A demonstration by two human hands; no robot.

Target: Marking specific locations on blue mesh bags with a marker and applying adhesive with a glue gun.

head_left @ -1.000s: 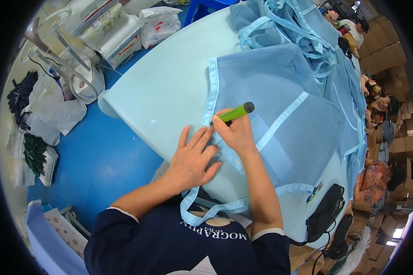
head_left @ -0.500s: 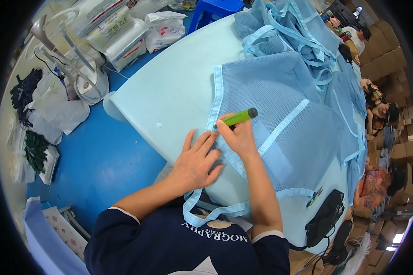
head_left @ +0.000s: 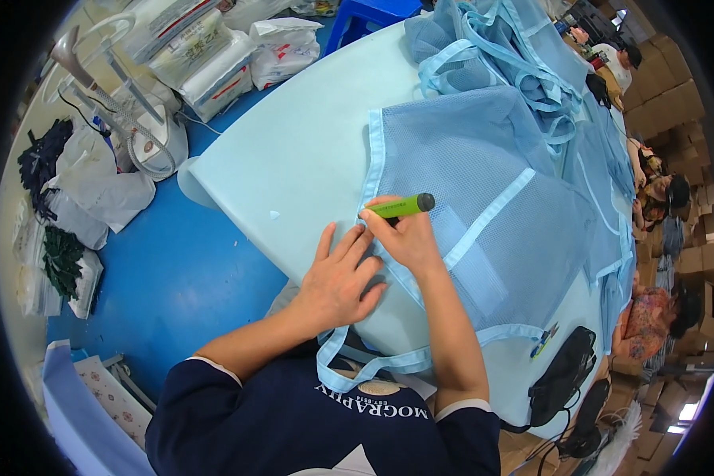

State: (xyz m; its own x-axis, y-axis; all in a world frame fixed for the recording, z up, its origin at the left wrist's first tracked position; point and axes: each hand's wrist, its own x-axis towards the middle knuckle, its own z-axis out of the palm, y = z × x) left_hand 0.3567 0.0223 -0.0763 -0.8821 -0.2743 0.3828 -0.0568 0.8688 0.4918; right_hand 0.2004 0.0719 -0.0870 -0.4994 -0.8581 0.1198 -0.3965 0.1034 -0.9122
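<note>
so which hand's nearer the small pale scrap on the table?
Left hand: below and right of the scrap in the view; the right hand, holding the green marker, is farther right.

Blue floor (head_left: 174, 262) borders a pale table (head_left: 293, 151); blue stool (head_left: 382, 8) beyond; cardboard boxes (head_left: 650, 95) stacked at right.

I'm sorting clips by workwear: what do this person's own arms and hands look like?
Short navy-blue fabric sleeves, edged with narrow white bands, leave the forearms bare. The left hand and right hand are ungloved; no watch or bracelet shows.
</note>
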